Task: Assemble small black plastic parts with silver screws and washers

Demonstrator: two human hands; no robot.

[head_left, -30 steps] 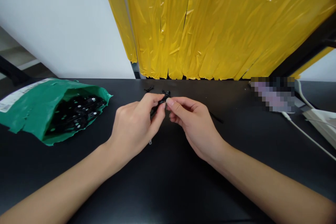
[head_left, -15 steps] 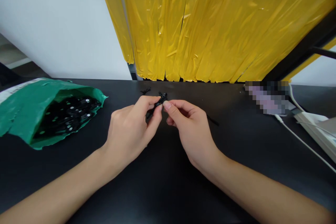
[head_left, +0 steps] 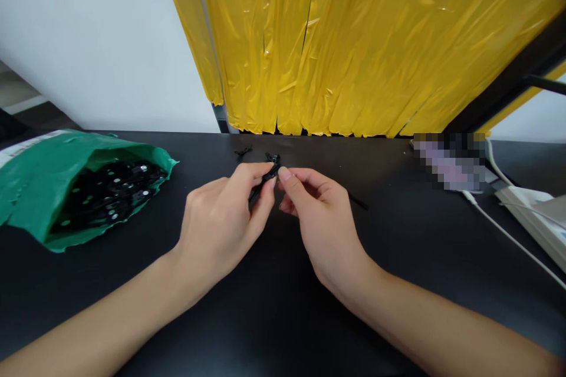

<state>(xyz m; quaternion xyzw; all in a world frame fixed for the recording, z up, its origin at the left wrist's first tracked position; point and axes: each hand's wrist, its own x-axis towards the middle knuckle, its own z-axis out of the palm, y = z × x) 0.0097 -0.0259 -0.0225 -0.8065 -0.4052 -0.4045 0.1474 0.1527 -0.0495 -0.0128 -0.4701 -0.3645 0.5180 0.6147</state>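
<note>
On the smooth black tabletop [head_left: 274, 306], the crinkled green plastic bag [head_left: 26, 177] at left lies on its side, mouth open, so a knock from a forearm could spill its glossy black pieces [head_left: 117, 188]. At centre, the left hand [head_left: 216, 218] clamps a thin, knotted black piece [head_left: 270, 173] between thumb and forefinger; a loose pinch could let it twist or slip. The right hand [head_left: 329, 218] has its thumb at the piece's end, but whether it grips any of it cannot be told. The small black scrap [head_left: 243, 152] beyond could be nudged away.

Against a second ago, the bag sits further left in the frame, as the whole view has shifted; a tiny pale ring below the left hand is out of sight.
</note>
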